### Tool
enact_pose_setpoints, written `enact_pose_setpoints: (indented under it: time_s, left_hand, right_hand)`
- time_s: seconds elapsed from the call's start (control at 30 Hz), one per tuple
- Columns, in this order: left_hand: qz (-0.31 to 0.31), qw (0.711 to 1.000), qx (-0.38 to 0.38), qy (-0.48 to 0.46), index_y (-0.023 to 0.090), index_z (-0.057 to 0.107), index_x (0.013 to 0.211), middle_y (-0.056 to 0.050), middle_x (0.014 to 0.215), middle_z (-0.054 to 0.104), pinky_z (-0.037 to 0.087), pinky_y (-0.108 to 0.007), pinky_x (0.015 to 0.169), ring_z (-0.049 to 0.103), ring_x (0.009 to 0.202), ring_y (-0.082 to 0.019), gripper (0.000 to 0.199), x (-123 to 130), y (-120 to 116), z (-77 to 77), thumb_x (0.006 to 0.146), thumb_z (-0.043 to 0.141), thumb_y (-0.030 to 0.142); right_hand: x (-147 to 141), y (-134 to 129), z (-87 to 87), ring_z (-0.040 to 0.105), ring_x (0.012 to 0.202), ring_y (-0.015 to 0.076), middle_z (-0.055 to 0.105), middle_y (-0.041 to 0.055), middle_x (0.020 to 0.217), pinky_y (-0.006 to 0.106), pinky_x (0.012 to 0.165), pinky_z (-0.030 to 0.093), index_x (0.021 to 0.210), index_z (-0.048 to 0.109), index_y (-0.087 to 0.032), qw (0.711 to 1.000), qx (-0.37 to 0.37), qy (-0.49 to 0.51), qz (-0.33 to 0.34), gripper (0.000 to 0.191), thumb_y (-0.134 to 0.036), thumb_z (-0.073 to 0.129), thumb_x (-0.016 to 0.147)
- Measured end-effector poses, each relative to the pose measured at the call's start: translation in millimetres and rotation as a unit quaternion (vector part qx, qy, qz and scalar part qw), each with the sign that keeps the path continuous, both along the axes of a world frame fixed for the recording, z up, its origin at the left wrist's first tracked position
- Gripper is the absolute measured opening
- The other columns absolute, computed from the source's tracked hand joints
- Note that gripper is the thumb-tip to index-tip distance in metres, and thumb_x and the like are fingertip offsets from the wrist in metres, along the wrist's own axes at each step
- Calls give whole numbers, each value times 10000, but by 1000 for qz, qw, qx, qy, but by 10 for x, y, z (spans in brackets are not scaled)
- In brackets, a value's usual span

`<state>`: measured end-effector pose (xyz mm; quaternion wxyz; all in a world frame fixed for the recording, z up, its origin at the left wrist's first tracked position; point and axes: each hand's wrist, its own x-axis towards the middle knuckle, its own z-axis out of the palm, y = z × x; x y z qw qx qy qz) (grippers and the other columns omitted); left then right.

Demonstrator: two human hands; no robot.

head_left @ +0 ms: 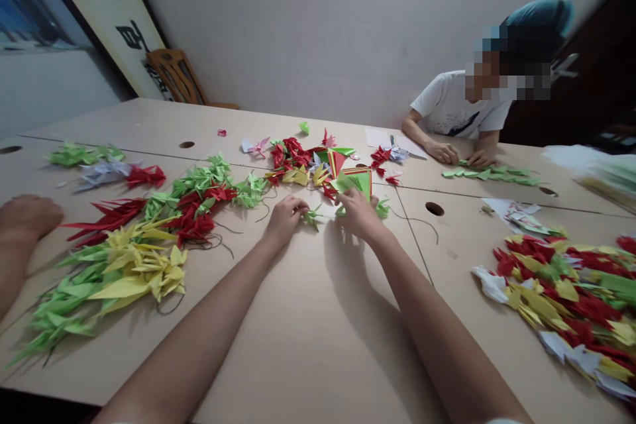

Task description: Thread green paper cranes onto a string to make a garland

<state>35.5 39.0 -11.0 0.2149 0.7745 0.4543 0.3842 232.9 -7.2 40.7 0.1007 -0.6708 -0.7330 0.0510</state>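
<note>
Near the middle of the table, my left hand [288, 215] has its fingers pinched at a small green folded paper piece [312, 217]. To its right, my right hand [358, 212] reaches over more green folded paper [381, 209], its fingers bent downward; whether it grips anything is hidden. Just beyond the right hand stand green and red paper pieces with yellow edges [361, 179]. A dark string [422, 220] runs out to the right of that hand. Red and yellow folded papers [293, 156] lie in a heap behind both hands.
Strung green, red and yellow paper bundles [144, 258] cover the left side. A mixed paper pile [571, 298] lies at the right. Across the table [298, 344], a person [457, 106] handles a green paper row [489, 173]. Another person's hand [30, 215] rests far left.
</note>
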Motion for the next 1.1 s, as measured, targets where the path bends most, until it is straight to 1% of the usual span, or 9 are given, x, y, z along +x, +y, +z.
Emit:
enact_pose_setpoints:
  time_s: [0.1,0.27,0.4,0.67,0.83,0.9,0.97,1.03,1.1]
  left_hand:
    - [-14,1000,2,1,180,695,797,-29,811,621,438,-284,748,560,765,-156,139,0,1,-4,817,559,160]
    - [-30,999,10,-9,175,699,814,-25,799,607,427,-271,730,555,754,-146,146,-3,-2,-17,831,554,168]
    - [-36,999,9,-19,178,702,823,-24,810,612,428,-266,733,555,753,-144,158,2,-12,-9,835,545,164]
    - [-16,1000,3,-12,178,702,813,-30,815,624,435,-276,727,558,756,-150,142,0,4,-11,828,561,184]
    - [-1,1000,4,-28,175,701,801,-28,800,628,440,-278,739,558,750,-150,135,-3,13,-14,824,568,182]
    - [-3,999,-3,-32,178,700,804,-28,803,629,444,-280,743,560,757,-153,130,-1,11,-6,820,571,186]
    - [-6,999,-6,-37,180,697,804,-27,810,632,449,-281,754,566,775,-157,135,0,11,0,817,562,180]
    - [-13,999,-6,-44,181,692,801,-26,815,635,453,-278,763,573,789,-157,147,0,13,3,812,546,163]
    - [-17,999,-9,-51,178,688,794,-26,815,634,458,-273,757,575,787,-153,151,-1,18,5,805,539,153]
  right_hand:
    - [-79,-4,-34,455,1172,309,482,109,1310,488,949,323,1189,594,-272,996,45,52,49,437,-308,684,762]
    - [-271,-31,-107,457,1161,276,559,101,1225,489,1014,233,980,651,-223,991,95,29,90,169,-193,604,820]
    - [-327,-53,-139,464,1143,265,570,97,1214,482,1026,212,1023,638,-224,987,115,13,109,195,-208,591,835]
    - [-243,-3,-156,458,1126,276,594,107,1141,492,1017,210,922,652,-203,993,89,-5,76,147,-157,565,813]
    - [-100,23,-130,459,1116,288,586,105,1139,518,998,221,963,661,-216,997,75,2,35,284,-84,526,751]
    - [-143,-6,-102,442,1150,290,547,100,1226,487,985,253,1054,649,-235,995,84,33,42,365,-94,526,740]
    - [-260,-52,-91,419,1196,285,488,94,1316,439,962,292,1171,605,-256,989,106,77,65,418,-162,536,770]
    - [-408,-98,-126,419,1207,280,472,104,1338,418,954,305,1244,559,-245,984,125,102,71,421,-254,529,824]
    - [-528,-127,-208,433,1196,279,507,118,1311,450,994,263,1223,567,-215,984,140,100,36,383,-282,524,849]
